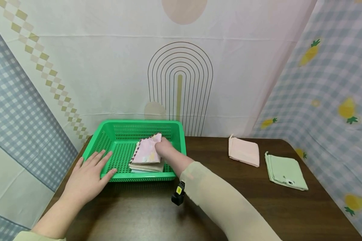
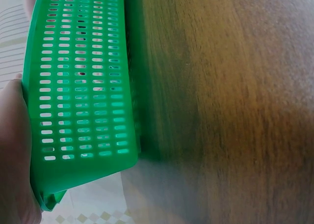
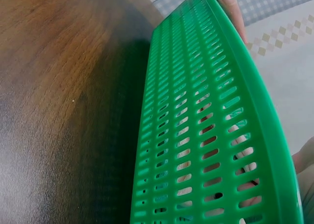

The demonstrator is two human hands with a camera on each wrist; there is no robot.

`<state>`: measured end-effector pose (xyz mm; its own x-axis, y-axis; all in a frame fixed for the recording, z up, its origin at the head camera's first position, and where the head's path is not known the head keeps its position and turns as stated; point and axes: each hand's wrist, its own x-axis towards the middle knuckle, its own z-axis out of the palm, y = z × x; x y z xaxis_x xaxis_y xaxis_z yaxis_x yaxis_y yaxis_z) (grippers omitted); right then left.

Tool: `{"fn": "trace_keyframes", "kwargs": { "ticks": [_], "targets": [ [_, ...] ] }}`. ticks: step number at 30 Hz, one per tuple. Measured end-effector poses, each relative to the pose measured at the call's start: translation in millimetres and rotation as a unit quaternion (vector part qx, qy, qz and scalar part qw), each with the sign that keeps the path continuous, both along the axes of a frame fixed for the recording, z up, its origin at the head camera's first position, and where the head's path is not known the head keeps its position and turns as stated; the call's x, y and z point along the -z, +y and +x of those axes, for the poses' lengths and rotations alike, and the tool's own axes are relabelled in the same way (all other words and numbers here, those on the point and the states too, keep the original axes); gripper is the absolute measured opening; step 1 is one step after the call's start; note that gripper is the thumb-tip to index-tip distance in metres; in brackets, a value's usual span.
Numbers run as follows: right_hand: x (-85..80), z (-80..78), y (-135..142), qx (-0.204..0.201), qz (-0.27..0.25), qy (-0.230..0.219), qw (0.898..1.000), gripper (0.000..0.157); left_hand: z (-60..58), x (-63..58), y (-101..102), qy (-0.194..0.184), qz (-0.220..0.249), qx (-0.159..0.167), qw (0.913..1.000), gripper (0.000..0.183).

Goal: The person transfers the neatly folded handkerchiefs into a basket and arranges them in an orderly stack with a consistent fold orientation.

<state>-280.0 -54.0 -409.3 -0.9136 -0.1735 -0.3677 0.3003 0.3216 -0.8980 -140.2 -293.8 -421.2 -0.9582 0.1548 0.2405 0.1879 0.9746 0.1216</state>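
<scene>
A green plastic basket (image 1: 117,179) with slotted walls stands on the table. Inside it, towards the right, small folded towels lie stacked; a cream towel (image 1: 152,167) shows beneath a pink towel (image 1: 146,152) with a dark-trimmed edge. My right hand (image 1: 167,149) reaches over the basket's right side and grips the pink towel at its right edge; most of its fingers are hidden. My left hand (image 1: 87,175) rests with spread fingers over the basket's front left corner. The left wrist view shows part of that hand (image 2: 12,140) against the basket rim (image 2: 29,82).
A pale pink folded towel (image 1: 244,152) and a light green one (image 1: 286,172) lie on the dark wooden table (image 1: 217,180), right of the basket. A patterned curtain (image 1: 108,73) hangs behind, and checked cloth (image 1: 335,110) hangs along the right side.
</scene>
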Motion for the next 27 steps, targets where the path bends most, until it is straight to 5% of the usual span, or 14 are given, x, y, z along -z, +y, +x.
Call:
{"fn": "trace_keyframes", "kwargs": {
  "ticks": [11,27],
  "targets": [
    [1.2,4.1,0.3,-0.027,0.042,-0.029,0.998,0.056,0.0,0.6,-0.7,-0.002,-0.001,-0.001,1.0,0.076],
    [-0.2,0.7,1.0,-0.049,-0.025,0.03,0.998,0.055,-1.0,1.1,-0.7,0.0,0.001,0.0,1.0,0.075]
  ]
}}
